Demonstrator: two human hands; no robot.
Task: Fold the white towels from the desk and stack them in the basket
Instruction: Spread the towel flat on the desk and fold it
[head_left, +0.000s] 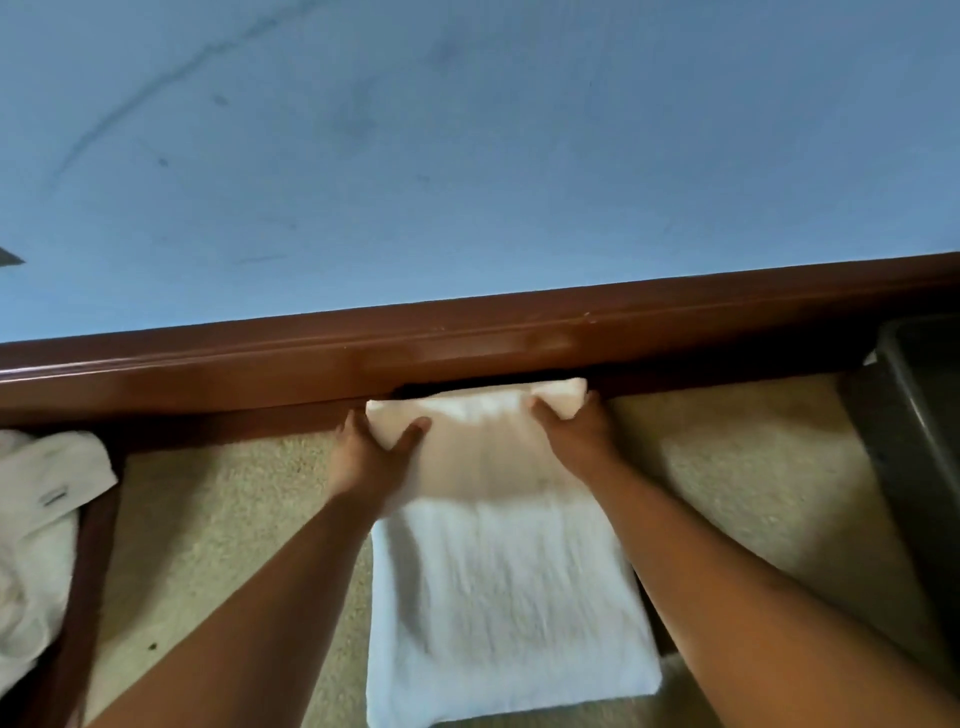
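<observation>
A white towel (498, 597), folded into a long rectangle, hangs in front of me just below the desk's brown wooden edge (467, 348). My left hand (371, 449) grips its top left corner, thumb over the front. At the top right corner my right hand (571, 434) grips the folded edge the same way. The towel's lower end reaches down over the beige carpet. A dark grey basket (919, 415) stands at the right, partly cut off by the frame; its inside is not visible.
The blue desk top (467, 156) fills the upper half of the view. A second white towel (36, 509) lies crumpled at the left edge, next to a brown wooden panel. Beige carpet (737, 467) spreads between the towel and the basket.
</observation>
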